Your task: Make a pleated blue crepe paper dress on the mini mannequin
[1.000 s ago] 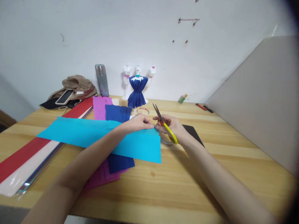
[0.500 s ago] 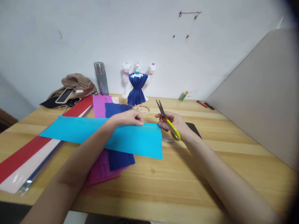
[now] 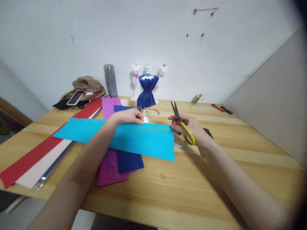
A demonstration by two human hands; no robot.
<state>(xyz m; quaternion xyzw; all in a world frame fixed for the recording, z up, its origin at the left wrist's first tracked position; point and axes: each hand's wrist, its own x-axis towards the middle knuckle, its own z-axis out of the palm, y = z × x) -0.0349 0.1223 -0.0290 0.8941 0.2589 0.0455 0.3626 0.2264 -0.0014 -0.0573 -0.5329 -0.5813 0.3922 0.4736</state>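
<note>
A long light-blue paper sheet [image 3: 134, 139] lies folded across the wooden table [image 3: 192, 179]. My left hand [image 3: 129, 116] pinches its far edge near the middle. My right hand [image 3: 189, 127] grips yellow-handled scissors [image 3: 182, 125], blades pointing up and away, while its fingertips touch the sheet's far right corner. Under the sheet lie dark-blue paper [image 3: 128, 159] and purple paper [image 3: 109, 169].
Red, white and other long sheets [image 3: 40, 156] lie at the left. A small mannequin in a pleated blue dress [image 3: 146, 91], two bare mannequins, a grey flask [image 3: 110, 80], a bag with a phone [image 3: 81, 92], tape rolls [image 3: 153, 112] and a grey partition [image 3: 271, 95] stand around.
My left hand slid left along the sheet's far edge, away from my right hand. The scissors stay in my right hand at the corner. The camera turned slightly left.
</note>
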